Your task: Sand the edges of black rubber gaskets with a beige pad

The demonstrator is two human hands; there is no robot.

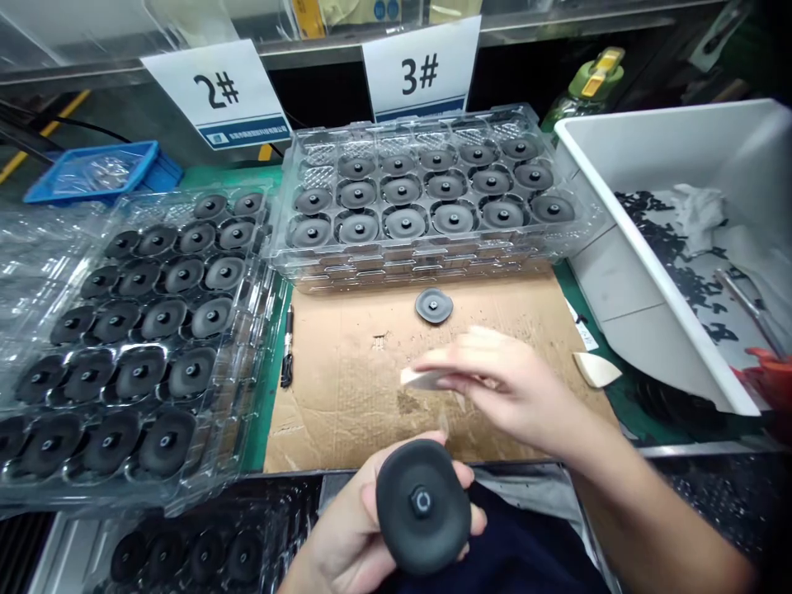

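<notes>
In the head view my left hand (352, 528) grips a black rounded rubber-like cap (424, 528) with a small raised hub in its middle, face up, close to the camera. My right hand (495, 375) pinches a thin white wedge-shaped pad (424, 379) between thumb and fingers, above the cardboard sheet (334, 412). A second black cap (434, 306) lies on the cardboard beyond my right hand. To the right of that hand rests a cream-coloured wedge pad (596, 369).
Clear trays of black caps stand behind (426, 256) and at left (228, 371). A white bin (587, 239) with black scraps is at right, red-handled tool (767, 371) inside its near edge. A black pen (288, 346) lies left. Behind are a blue basket (148, 169) and green-lidded bottle (585, 87).
</notes>
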